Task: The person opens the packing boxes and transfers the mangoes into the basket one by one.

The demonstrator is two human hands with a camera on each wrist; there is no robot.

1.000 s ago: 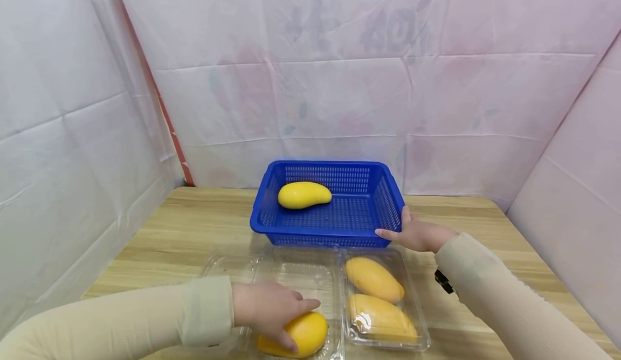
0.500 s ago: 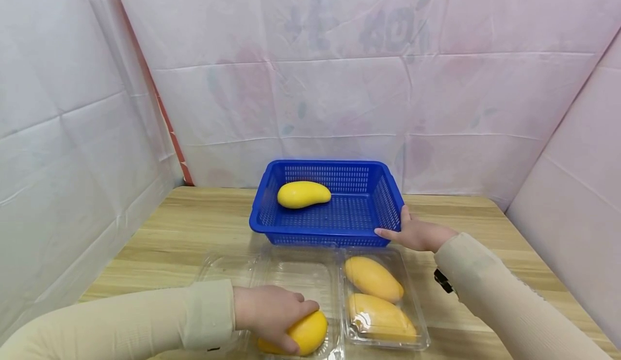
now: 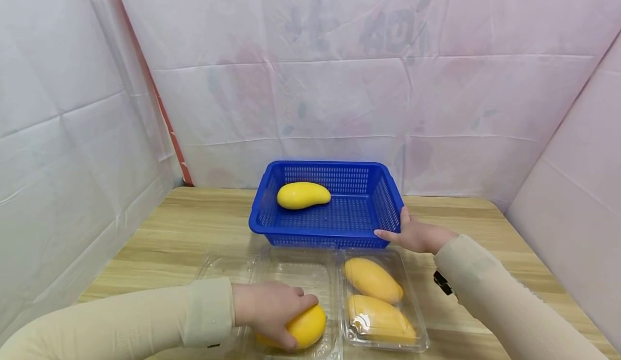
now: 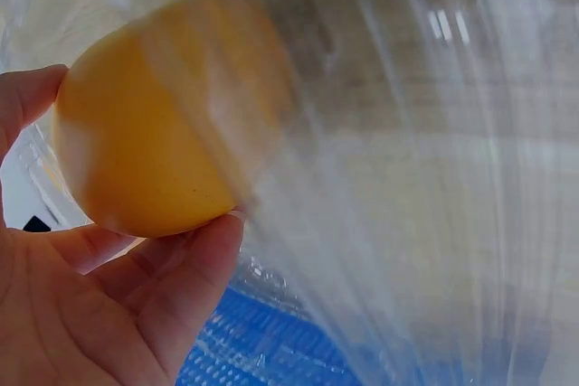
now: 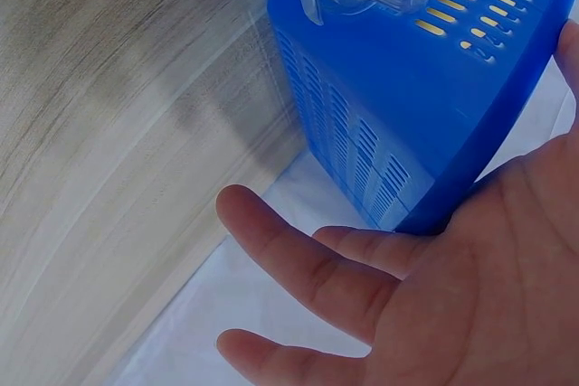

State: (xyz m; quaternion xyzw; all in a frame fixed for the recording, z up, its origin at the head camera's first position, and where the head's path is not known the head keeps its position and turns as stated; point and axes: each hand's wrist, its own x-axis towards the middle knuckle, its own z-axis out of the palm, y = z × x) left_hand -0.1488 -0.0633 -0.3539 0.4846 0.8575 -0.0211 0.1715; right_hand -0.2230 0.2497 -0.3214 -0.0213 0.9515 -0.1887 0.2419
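Note:
My left hand (image 3: 271, 311) grips a yellow mango (image 3: 308, 327) low in the head view. The mango is at the near end of the bare half of a clear plastic clamshell box (image 3: 301, 274). In the left wrist view the thumb and fingers press opposite sides of the mango (image 4: 154, 133), partly seen through clear plastic. My right hand (image 3: 419, 235) rests at the front right corner of a blue plastic basket (image 3: 320, 236), thumb on the rim. In the right wrist view its fingers (image 5: 308, 268) stretch out loosely beside the basket (image 5: 380, 88).
Another yellow mango (image 3: 303, 195) lies at the left inside the basket. Two more mangoes, an upper one (image 3: 373, 280) and a lower one (image 3: 380, 319), sit under clear plastic on the right. Everything stands on a wooden table (image 3: 194, 225) with a cloth screen (image 3: 339, 101) behind.
My left index finger, stretched out over the mango before, is now bent round it. The mango has shifted very slightly up the view. My right hand and the basket stay in place.

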